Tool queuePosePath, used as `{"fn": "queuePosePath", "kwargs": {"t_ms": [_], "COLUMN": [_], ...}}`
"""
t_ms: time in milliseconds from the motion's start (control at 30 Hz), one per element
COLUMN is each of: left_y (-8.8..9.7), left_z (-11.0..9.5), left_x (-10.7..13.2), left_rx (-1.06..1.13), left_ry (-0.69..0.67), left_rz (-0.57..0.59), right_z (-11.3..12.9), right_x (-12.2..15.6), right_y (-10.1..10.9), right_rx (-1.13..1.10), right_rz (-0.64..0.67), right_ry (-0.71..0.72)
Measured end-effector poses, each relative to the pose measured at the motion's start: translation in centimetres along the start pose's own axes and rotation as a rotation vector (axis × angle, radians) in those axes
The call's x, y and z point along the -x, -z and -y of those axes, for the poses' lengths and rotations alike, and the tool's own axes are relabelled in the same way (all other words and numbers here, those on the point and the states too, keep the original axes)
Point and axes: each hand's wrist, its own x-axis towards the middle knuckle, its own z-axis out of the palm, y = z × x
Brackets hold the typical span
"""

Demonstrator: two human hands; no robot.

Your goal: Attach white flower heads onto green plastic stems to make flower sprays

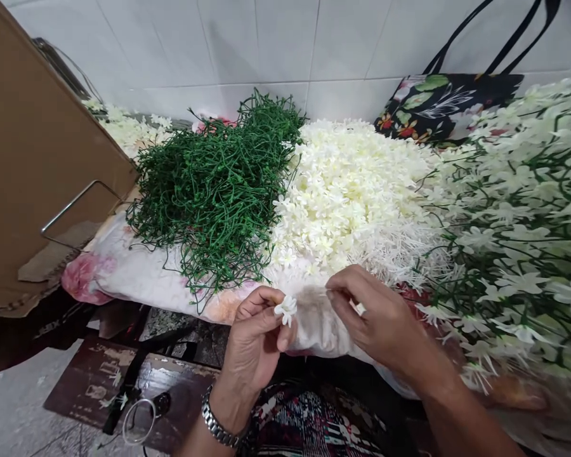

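Observation:
My left hand [255,339], with a metal watch on its wrist, pinches a small white artificial flower [286,309] between thumb and fingers. My right hand [378,317] is closed in a pinch just to the right of it, and something thin and pale runs from its fingertips toward the flower; I cannot make out what it is. Both hands hover over the near edge of a floral cloth [124,270]. Behind them lies a heap of loose white flowers [347,190], and a tangle of green plastic stems [214,184] sits to its left.
Assembled stems with white flowers [518,222] pile up at the right. A floral tote bag [445,101] leans on the tiled wall. A brown cardboard sheet [33,158] stands at the left with a metal wire frame [73,209]. A dark wooden stool [114,387] is below.

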Motion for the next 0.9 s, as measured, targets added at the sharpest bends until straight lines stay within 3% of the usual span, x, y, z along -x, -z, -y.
{"fn": "queuePosePath", "kwargs": {"t_ms": [200, 300, 567, 900], "left_y": [-0.1, -0.2, -0.5, -0.2], "left_z": [0.9, 1.4, 2.2, 2.8], "left_x": [0.1, 0.0, 0.3, 0.5], "left_rx": [0.081, 0.113, 0.133, 0.028], "left_ry": [0.08, 0.089, 0.023, -0.123], "left_rz": [0.085, 0.108, 0.138, 0.159], "right_z": [2.7, 3.7, 4.1, 4.0], "right_x": [0.3, 0.6, 1.2, 1.9], "right_y": [0.5, -0.1, -2.0, -2.3], "right_rx": [-0.489, -0.606, -0.602, -0.622], "right_rz": [-0.093, -0.141, -0.251, -0.233], "right_ry": [-0.162, -0.203, -0.181, -0.177]}}
